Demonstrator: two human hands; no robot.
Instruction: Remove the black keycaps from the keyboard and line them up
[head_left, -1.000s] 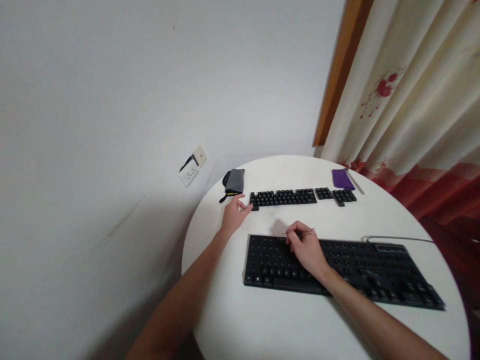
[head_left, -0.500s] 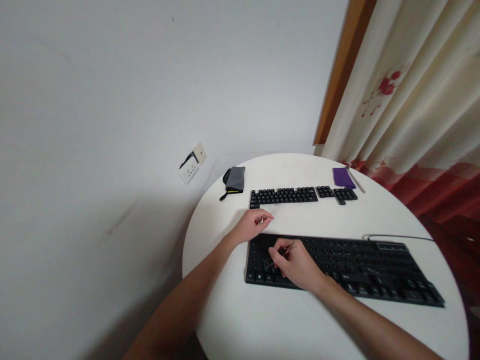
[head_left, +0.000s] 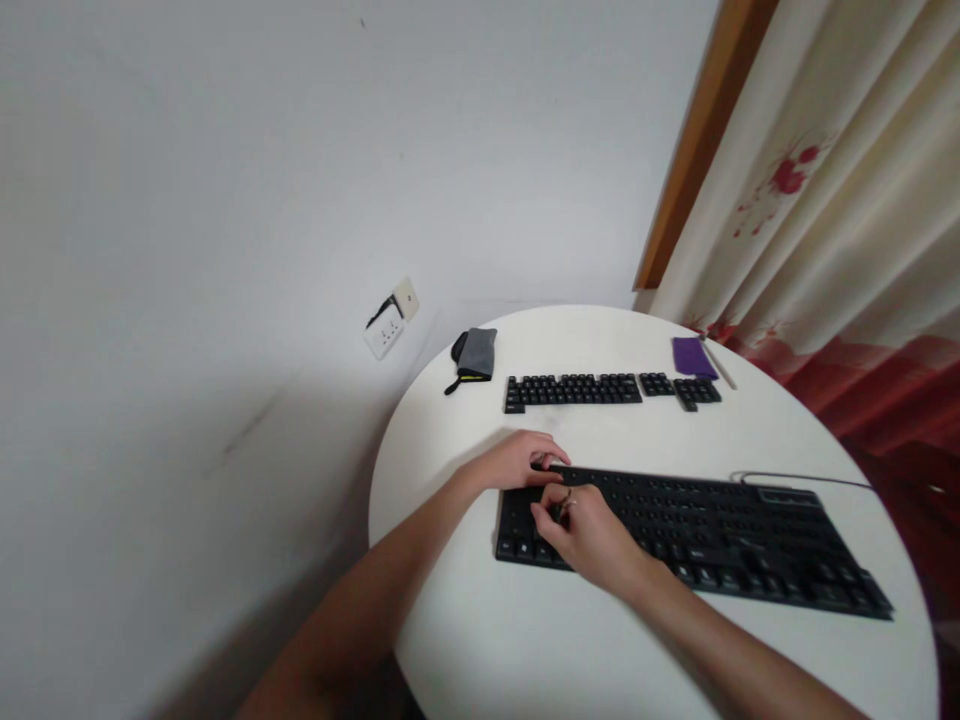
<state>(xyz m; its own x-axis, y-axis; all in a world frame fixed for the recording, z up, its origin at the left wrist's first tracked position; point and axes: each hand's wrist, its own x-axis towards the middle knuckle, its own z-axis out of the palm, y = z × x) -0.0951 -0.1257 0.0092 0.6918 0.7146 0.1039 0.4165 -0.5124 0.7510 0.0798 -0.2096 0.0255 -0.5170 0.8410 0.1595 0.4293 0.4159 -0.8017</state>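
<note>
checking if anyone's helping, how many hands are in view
2: the left hand at the far left corner of the black keyboard, the right hand over its left part. No other hands show.

From here, the right hand [head_left: 589,530] hides most of the thin tool [head_left: 568,501] in its grip. Whether the left hand [head_left: 516,460] pinches anything, I can't tell. Letters on the loose keycaps [head_left: 585,390] toward the far edge of the desk [head_left: 581,345] are too small to read.
</note>
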